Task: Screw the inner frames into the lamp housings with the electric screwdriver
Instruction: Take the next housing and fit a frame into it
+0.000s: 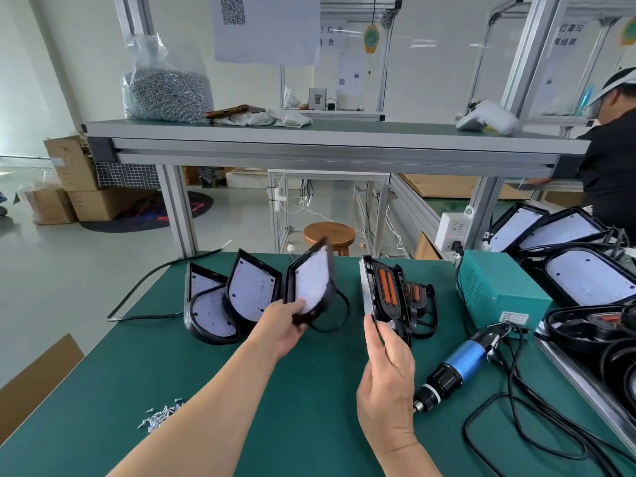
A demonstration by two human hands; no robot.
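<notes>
l hand (285, 327) is pinching black lamp housing w/ white led board (311, 284) by its lower edge, off the green table (303, 407). r hand (385, 370) is gripping upright black inner frame w/ orange gaskets (387, 294). blue electric screwdriver (457, 368) is lying beside it. risk: edge pinch slipping, dangling black cable (340, 313) snagging neighbours.

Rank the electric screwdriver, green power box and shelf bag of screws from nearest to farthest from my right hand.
1. Electric screwdriver, lying just right of the right hand.
2. Green power box, farther back on the right.
3. Bag of screws, up on the shelf, far left.
</notes>
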